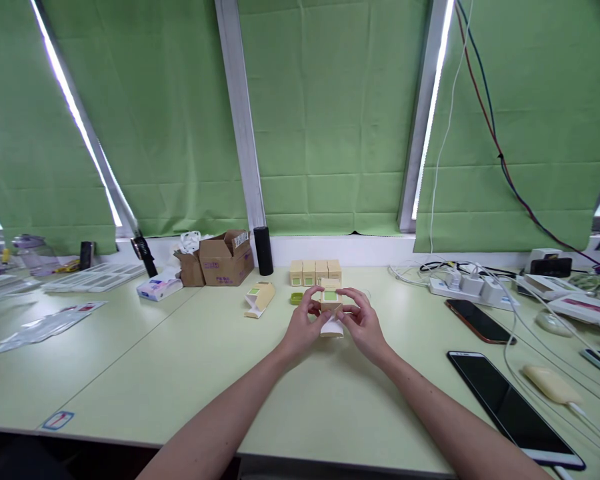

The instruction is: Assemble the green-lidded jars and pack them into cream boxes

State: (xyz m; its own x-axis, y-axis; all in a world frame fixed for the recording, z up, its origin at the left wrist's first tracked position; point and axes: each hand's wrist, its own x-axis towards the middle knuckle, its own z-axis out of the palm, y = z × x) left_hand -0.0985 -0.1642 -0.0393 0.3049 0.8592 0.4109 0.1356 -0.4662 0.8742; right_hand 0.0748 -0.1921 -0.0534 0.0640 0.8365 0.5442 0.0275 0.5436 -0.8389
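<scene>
Between my hands is a small cardboard box (331, 305) with a pale green patch on its face and a white-lined flap hanging open toward me. My left hand (304, 321) grips its left side, thumb low and fingers higher up. On the right side my right hand (364, 323) holds it the same way. Just beyond stands a row of several similar small boxes (309, 272). A small green item (296, 299) lies left of my left fingers. Farther left another small box (260, 299) lies with its flap open.
A brown carton (226, 260), a black cylinder (263, 251) and a tissue pack (159, 285) stand at the back left. To the right lie a tablet (513, 403), a phone (480, 320), a power strip (473, 292) and loose cables. Green blinds (330, 120) hang behind.
</scene>
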